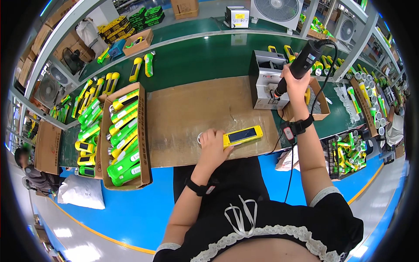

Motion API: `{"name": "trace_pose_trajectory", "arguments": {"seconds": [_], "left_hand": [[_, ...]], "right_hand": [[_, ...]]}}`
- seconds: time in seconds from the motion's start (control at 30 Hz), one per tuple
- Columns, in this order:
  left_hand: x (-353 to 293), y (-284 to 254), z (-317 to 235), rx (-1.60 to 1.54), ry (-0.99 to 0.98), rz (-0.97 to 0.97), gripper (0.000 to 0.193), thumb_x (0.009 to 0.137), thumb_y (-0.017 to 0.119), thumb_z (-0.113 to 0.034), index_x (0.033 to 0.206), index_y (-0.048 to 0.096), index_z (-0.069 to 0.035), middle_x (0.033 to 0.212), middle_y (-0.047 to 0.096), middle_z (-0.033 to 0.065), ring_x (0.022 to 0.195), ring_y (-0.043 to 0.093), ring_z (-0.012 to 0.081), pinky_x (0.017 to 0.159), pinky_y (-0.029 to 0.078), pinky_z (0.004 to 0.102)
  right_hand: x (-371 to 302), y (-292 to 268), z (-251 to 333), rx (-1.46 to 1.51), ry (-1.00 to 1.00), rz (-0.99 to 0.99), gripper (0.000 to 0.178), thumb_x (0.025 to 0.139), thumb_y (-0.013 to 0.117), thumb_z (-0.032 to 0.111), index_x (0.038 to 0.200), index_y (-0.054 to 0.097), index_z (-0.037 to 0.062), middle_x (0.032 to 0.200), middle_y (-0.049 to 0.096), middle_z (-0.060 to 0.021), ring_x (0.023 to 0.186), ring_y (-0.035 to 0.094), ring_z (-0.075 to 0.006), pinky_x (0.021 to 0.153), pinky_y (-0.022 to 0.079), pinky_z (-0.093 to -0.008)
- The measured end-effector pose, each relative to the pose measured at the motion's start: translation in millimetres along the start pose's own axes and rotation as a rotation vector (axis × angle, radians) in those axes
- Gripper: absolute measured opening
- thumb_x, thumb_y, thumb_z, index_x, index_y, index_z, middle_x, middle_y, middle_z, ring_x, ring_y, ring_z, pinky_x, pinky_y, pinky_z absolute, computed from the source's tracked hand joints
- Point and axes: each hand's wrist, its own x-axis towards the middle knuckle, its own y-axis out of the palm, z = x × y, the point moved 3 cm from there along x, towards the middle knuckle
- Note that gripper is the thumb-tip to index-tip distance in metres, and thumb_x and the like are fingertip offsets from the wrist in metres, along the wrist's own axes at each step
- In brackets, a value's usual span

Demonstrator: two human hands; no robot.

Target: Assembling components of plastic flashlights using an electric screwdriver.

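- One long carton [143,139] stood at the left of the bench [192,61], packed with green and yellow torches [126,168]; its tall side walled off that edge of the work spot.
- Two loose torches [135,70] lay on the bench farther back, well apart from either hand.
- Brown cardboard [183,118] covered the middle of the bench and bore a single yellow torch [242,136].
- Left hand [214,146]: palm down, fingers curled over the torch near its head end, thumb at the near side, apparently steadying it.
- That torch lay near the cardboard's front edge, body pointing right, dark panel [242,134] up. It looked light, with a stiff, smooth shell, perhaps slightly slippery. The panel seemed the part to spare from knocks; the shell's sides or the head end looked best to hold.
- Farther back and right, a metal machine [262,78] blocked part of the reach.
- Right hand [297,81]: wrapped round a black driver [307,56], tip aimed down and left at the machine's front; whether they touched could not be told.
- A black cord [326,42] looped from the driver's top past the right forearm, a likely snag.
- Just right of the machine stood a parts box [322,117]; a crate [330,157] of torches could have hindered the elbow.
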Motion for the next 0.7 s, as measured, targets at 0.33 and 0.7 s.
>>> {"name": "trace_pose_trajectory", "arguments": {"seconds": [0.33, 0.7], "left_hand": [[0.1, 0.3, 1.4, -0.018, 0.011, -0.027, 0.048, 0.066, 0.077, -0.023, 0.105, 0.054, -0.006, 0.102, 0.049, 0.0163, 0.101, 0.045, 0.0351, 0.089, 0.031, 0.0453], [0.6, 2.0, 8.0, -0.041, 0.028, -0.064, 0.05, 0.063, 0.078, -0.023, 0.103, 0.054, -0.006, 0.101, 0.049, 0.0147, 0.098, 0.046, 0.034, 0.086, 0.033, 0.0445]], "right_hand": [[-46.1, 25.4, 36.4, 0.235, 0.226, 0.165, 0.047, 0.077, 0.057, -0.005, 0.12, 0.039, -0.001, 0.066, 0.052, -0.008, 0.055, 0.054, -0.0178, 0.056, 0.048, -0.0327], [-129.9, 83.9, 76.1, 0.532, 0.253, 0.413, 0.048, 0.081, 0.054, -0.008, 0.121, 0.031, 0.0029, 0.076, 0.052, -0.0076, 0.064, 0.055, -0.0154, 0.064, 0.048, -0.031]]}}
